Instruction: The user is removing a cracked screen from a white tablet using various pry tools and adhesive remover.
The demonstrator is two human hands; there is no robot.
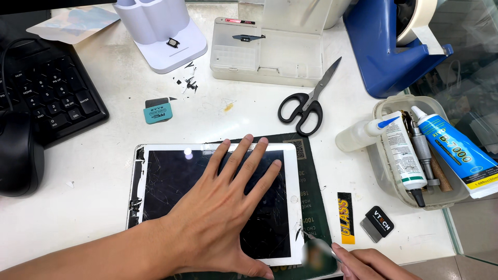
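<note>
A white tablet (pixel 161 155) with a cracked black screen lies flat on a dark mat (pixel 311 181) at the front of the white desk. My left hand (pixel 228 207) presses palm-down on the screen, fingers spread. My right hand (pixel 371 264), at the bottom edge of the view, grips a thin metal pry tool (pixel 319 243) whose tip touches the tablet's right edge near the lower corner. The screen's left edge is broken and lifted, with shards showing.
Black-handled scissors (pixel 306 103) lie behind the tablet. At the right stand a clear tub (pixel 384 171) of glue tubes, a small black scraper (pixel 378 224) and a blue tape dispenser (pixel 384 46). At the left are a keyboard (pixel 46 93) and a mouse (pixel 18 155). A parts box (pixel 270 57) sits at the back.
</note>
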